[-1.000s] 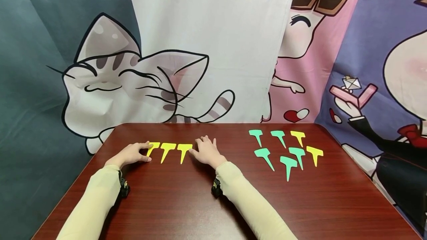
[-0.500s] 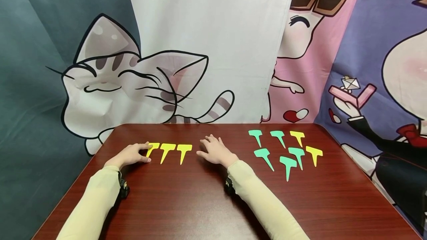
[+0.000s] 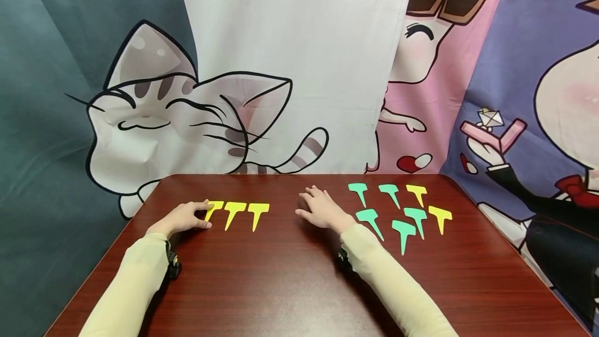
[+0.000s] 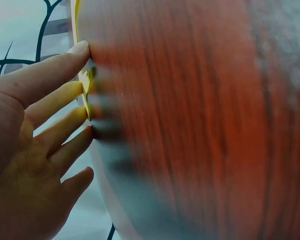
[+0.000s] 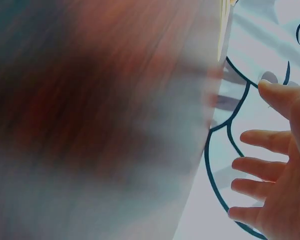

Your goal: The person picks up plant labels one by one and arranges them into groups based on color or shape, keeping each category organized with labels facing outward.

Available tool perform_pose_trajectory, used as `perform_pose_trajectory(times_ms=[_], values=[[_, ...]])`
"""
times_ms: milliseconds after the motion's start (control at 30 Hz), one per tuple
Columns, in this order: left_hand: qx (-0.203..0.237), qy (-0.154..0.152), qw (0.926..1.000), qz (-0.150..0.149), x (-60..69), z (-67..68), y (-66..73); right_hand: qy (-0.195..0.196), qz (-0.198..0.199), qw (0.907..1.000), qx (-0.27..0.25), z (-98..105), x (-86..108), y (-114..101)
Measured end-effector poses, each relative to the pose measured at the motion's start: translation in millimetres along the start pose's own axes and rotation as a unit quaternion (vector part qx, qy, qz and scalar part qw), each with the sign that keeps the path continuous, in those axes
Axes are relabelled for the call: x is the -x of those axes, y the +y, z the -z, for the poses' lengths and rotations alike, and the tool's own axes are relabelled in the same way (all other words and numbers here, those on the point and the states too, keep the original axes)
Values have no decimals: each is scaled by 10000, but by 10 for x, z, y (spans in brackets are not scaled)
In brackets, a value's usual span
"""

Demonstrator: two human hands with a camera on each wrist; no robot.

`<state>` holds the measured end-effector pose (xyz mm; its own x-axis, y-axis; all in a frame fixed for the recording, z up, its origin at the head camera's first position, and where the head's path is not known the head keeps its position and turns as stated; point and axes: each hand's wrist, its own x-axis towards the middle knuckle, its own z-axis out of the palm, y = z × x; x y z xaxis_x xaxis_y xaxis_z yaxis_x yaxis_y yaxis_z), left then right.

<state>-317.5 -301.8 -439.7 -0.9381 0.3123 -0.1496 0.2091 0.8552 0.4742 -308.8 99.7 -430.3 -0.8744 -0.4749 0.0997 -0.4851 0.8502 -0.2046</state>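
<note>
Three yellow T-shaped plant labels lie in a row on the left half of the table. My left hand (image 3: 181, 217) is at the leftmost yellow label (image 3: 216, 205), its index finger near the label's top and its thumb below, hiding part of it. In the left wrist view my fingers are extended, with their tips by the yellow label (image 4: 86, 95). The middle label (image 3: 234, 208) and the right label (image 3: 258, 210) lie beside it. My right hand (image 3: 325, 209), fingers spread and holding nothing, hovers between this row and a group of green and yellow labels.
Several green plant labels, such as one (image 3: 404, 229) near the front, lie with two yellow labels (image 3: 441, 214) at the table's right. The dark red table (image 3: 262, 285) ends at a cloth backdrop (image 3: 299, 40) with cartoon figures.
My right hand has moved right, away from the rightmost yellow label in the row and toward the green labels. My left hand and the labels have stayed in place.
</note>
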Motion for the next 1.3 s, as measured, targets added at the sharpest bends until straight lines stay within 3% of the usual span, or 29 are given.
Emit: perform_pose_trajectory(times_ms=[433, 933, 1300], values=[[42, -30, 10000, 11, 46, -2, -1, -67, -267, 9996, 37, 84, 225, 334], [-7, -9, 10000, -24, 33, 14, -3, 359, -309, 9989, 43, 188, 477, 724], [1, -3, 10000, -13, 23, 2, 10, 475, -684, 9965, -10, 247, 760, 1084]])
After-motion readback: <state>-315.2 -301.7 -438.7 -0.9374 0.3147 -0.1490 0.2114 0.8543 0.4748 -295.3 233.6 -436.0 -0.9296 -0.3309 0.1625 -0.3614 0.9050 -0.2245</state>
